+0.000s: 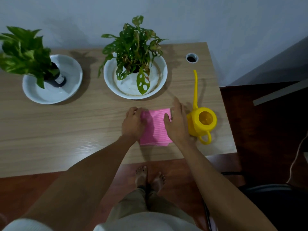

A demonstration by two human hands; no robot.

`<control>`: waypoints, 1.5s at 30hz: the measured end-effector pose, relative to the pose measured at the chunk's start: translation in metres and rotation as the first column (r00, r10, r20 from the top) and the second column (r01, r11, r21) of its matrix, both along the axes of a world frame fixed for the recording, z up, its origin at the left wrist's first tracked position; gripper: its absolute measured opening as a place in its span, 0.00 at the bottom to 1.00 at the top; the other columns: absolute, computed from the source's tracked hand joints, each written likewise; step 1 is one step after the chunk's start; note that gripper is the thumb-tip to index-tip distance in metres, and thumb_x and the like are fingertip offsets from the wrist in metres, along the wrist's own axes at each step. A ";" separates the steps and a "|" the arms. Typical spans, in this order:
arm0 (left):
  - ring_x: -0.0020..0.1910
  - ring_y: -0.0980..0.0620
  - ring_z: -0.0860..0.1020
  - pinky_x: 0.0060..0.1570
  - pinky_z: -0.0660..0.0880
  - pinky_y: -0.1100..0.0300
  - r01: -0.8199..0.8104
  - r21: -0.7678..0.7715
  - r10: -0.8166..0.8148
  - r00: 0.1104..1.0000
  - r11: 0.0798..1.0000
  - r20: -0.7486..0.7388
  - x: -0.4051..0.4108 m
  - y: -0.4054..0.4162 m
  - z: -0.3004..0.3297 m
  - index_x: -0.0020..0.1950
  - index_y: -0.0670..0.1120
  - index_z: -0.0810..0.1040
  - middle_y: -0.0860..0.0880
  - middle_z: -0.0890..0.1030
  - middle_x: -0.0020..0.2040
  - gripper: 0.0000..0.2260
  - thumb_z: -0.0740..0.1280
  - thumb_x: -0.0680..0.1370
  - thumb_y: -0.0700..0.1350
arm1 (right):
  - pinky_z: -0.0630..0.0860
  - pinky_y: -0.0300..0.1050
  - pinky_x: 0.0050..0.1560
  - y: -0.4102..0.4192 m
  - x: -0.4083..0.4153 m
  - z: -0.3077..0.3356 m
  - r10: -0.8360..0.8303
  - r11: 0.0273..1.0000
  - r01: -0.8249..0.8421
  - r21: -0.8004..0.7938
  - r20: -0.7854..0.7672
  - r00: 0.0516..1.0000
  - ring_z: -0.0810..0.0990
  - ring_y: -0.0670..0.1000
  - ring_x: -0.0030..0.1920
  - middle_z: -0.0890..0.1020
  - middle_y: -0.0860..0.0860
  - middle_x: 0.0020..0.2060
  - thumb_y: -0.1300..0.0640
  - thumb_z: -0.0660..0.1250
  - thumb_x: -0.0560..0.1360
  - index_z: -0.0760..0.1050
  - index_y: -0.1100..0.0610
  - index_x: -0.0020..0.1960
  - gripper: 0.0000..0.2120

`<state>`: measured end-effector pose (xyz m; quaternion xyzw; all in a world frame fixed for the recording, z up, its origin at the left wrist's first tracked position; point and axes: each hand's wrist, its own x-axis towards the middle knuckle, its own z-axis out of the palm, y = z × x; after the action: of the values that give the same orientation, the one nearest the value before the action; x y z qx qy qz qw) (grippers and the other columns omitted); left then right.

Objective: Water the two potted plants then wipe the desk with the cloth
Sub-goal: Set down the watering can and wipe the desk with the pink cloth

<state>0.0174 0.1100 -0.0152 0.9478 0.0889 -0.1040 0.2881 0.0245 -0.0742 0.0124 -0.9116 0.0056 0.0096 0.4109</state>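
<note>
- Head view, looking straight down: a wood-grain tabletop (pixel 66 130) against a pale wall, with the person standing barefoot on a reddish floor at the near edge.
- The pink cloth (pixel 155 129) lies flat on the tabletop, near the front edge and right of centre. It looks folded, with layered edges peeking out at its near side.
- The left hand (pixel 133 122) sits on the cloth's left edge, fingers curled in around its far-left corner, so it seems to be pinching the fabric there.
- The right hand (pixel 177 120) rests on the cloth's right edge, thumb lying over the pink and fingers stretched out flat toward the far-right corner. Can't really tell whether it's gripping or just pressing down.
- So the cloth is pretty much sandwiched between both hands, with its middle and near part uncovered.
- The yellow watering can (pixel 202 121) stands just beside the right hand, to its right, long spout pointing away toward the wall, handle toward the person.
- Beyond the cloth, the plant with holey leaves (pixel 135 47) sits in a white bowl (pixel 161 77).
- Far left, the second plant (pixel 25 52) leans in a dark pot inside another white bowl (pixel 73 77), well apart from the hands.
- A round cable hole (pixel 192 58) is at the far right corner.
</note>
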 end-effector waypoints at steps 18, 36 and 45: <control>0.31 0.59 0.80 0.30 0.76 0.66 -0.454 -0.636 0.291 0.890 0.624 -0.350 0.023 0.012 -0.001 0.43 0.47 0.82 0.52 0.83 0.39 0.07 0.73 0.76 0.35 | 0.70 0.59 0.69 0.010 0.061 -0.032 0.103 0.886 -0.288 -0.364 -0.451 0.887 0.73 0.62 0.66 0.76 0.57 0.62 0.57 0.69 0.72 0.79 0.53 0.60 0.16; 0.47 0.45 0.83 0.48 0.81 0.49 -0.574 -0.772 0.212 0.819 0.273 -0.534 -0.018 0.108 0.048 0.64 0.40 0.79 0.45 0.83 0.48 0.16 0.72 0.79 0.46 | 0.83 0.54 0.57 0.083 0.042 0.029 0.227 0.874 0.080 0.480 -0.548 0.805 0.84 0.55 0.57 0.83 0.54 0.58 0.63 0.67 0.80 0.75 0.53 0.63 0.12; 0.47 0.44 0.86 0.45 0.83 0.49 -0.555 -0.716 0.152 0.823 0.423 -0.548 -0.025 0.192 0.046 0.67 0.47 0.75 0.44 0.86 0.52 0.12 0.66 0.83 0.42 | 0.81 0.58 0.62 0.160 0.031 0.021 0.212 0.929 -0.009 0.369 -0.512 0.833 0.82 0.53 0.60 0.80 0.51 0.62 0.59 0.63 0.83 0.71 0.52 0.69 0.15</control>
<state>-0.0076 0.3017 0.0312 0.5932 0.2854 -0.2609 0.7061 0.0553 0.0858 0.0329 -0.7816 0.0664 0.2922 0.5470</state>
